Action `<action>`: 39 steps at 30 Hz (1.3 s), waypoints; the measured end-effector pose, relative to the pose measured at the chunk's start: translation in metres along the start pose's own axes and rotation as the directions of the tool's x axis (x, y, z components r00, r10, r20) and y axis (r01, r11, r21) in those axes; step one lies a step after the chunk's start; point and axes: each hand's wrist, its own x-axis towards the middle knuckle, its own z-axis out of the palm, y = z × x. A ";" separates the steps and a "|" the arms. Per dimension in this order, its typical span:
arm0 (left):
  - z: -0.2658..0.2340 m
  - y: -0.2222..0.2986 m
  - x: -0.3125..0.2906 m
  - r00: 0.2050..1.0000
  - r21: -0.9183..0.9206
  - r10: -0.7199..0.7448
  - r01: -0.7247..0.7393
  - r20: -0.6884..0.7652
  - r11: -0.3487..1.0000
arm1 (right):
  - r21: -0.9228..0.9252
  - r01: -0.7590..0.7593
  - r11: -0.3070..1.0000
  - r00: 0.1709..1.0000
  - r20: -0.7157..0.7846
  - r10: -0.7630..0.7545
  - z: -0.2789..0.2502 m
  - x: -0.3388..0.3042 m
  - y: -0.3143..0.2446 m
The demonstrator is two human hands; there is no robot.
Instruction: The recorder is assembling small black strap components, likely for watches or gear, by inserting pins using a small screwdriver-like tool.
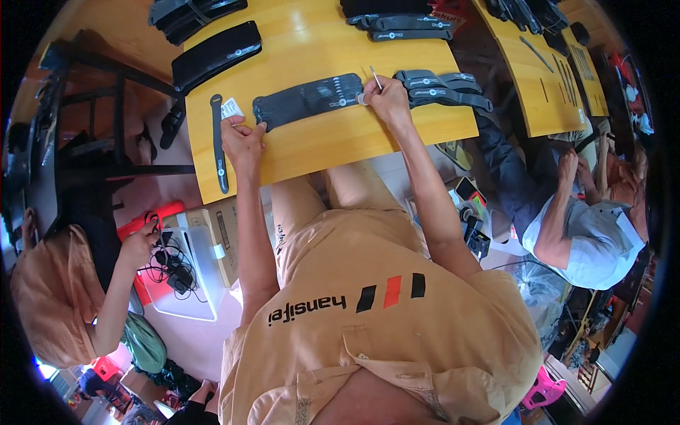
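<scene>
A black flat strap panel (pixel 309 103) with pale marks and a small logo lies slantwise on the yellow table. At its left end, my left hand (pixel 244 145) has its thumb by the corner, and its curled fingers meet a small white label slip (pixel 231 110). My right hand (pixel 391 106) is closed round a thin pen-like tool (pixel 377 78), with its fingertips touching the panel's right end. Something small and pale shows at those fingertips, too small to name. A single narrow black strap (pixel 219 145) lies left of my left hand.
More strap stacks lie on the table (pixel 297 159): a dark stack (pixel 217 57) at far left, grey-black bundles (pixel 443 90) beside my right hand, others (pixel 400 27) behind. People sit on both sides. A clear bin with cables (pixel 185 273) stands at lower left.
</scene>
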 end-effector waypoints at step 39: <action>0.072 0.006 0.004 0.730 0.706 0.585 -0.618 0.354 0.345 | -0.778 0.319 0.541 0.787 -0.101 -0.609 0.060 0.032 -0.017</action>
